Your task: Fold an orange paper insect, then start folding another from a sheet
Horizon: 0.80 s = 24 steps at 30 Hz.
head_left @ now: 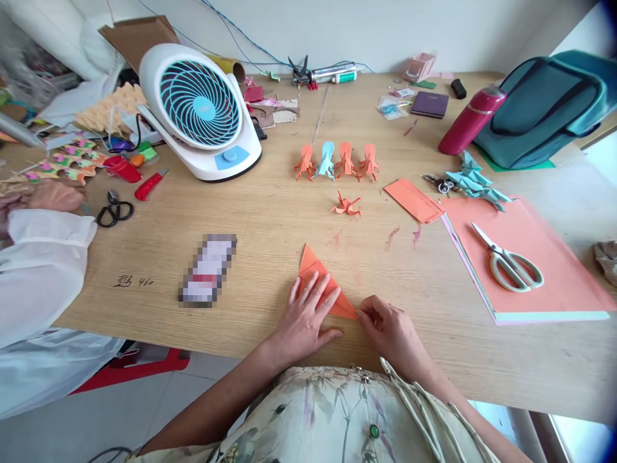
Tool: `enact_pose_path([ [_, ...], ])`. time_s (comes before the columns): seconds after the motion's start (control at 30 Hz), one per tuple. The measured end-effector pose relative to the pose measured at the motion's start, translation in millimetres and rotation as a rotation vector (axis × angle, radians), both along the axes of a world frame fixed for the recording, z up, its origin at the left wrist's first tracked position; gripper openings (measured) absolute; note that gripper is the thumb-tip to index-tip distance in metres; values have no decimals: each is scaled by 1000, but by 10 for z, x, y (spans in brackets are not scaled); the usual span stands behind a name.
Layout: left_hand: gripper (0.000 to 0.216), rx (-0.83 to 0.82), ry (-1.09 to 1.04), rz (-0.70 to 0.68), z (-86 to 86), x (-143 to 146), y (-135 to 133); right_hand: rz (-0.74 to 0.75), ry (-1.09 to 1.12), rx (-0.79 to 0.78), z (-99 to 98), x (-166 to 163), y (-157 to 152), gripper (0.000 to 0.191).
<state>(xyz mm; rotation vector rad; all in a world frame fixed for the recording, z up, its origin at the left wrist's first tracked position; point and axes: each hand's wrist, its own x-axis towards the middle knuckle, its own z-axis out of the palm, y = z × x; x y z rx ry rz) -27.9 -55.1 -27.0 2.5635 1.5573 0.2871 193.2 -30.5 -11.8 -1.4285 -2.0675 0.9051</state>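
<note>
An orange paper folded into a triangle (pixel 311 262) lies on the wooden table (pixel 270 218) near the front edge. My left hand (pixel 306 315) lies flat on it, fingers spread, pressing it down. My right hand (pixel 390 328) pinches the triangle's right corner with curled fingers. Several finished folded paper figures (pixel 337 161), orange and one light blue, stand in a row farther back, and a small orange one (pixel 346 206) sits in front of them.
A stack of orange sheets (pixel 535 270) with scissors (pixel 511 260) lies at right, beside a folded orange piece (pixel 413 199). A white fan (pixel 202 109), a red bottle (pixel 470 119) and a teal backpack (pixel 544 106) stand at the back. Another person's white sleeve (pixel 38 270) is at left.
</note>
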Motion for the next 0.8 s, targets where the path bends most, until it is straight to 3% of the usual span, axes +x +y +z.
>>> enact_pose_path([
  [0.13, 61, 29, -18, 13, -11, 85, 61, -45, 265, -290, 101, -80, 55, 14],
  [0.27, 53, 46, -164, 51, 12, 35, 143, 23, 495, -417, 148, -107, 85, 19],
  [0.33, 54, 19, -381, 94, 95, -25, 192, 19, 575, -437, 156, -94, 117, 22],
  [0.43, 44, -59, -897, 240, 326, -87, 284, -32, 650, -444, 152, -78, 222, 30],
  [0.5, 40, -201, -1290, 360, 498, -76, 360, -55, 663, -473, 137, -107, 317, 37],
  [0.6, 48, -430, -1842, 420, 654, 33, 473, -34, 705, -554, 108, -239, 439, 46],
  [0.67, 50, -566, -2056, 436, 660, 150, 530, -34, 812, -574, 95, -367, 487, 45],
  [0.8, 43, -698, -2219, 490, 546, 360, 563, -249, 1150, -522, 92, -562, 544, 36],
])
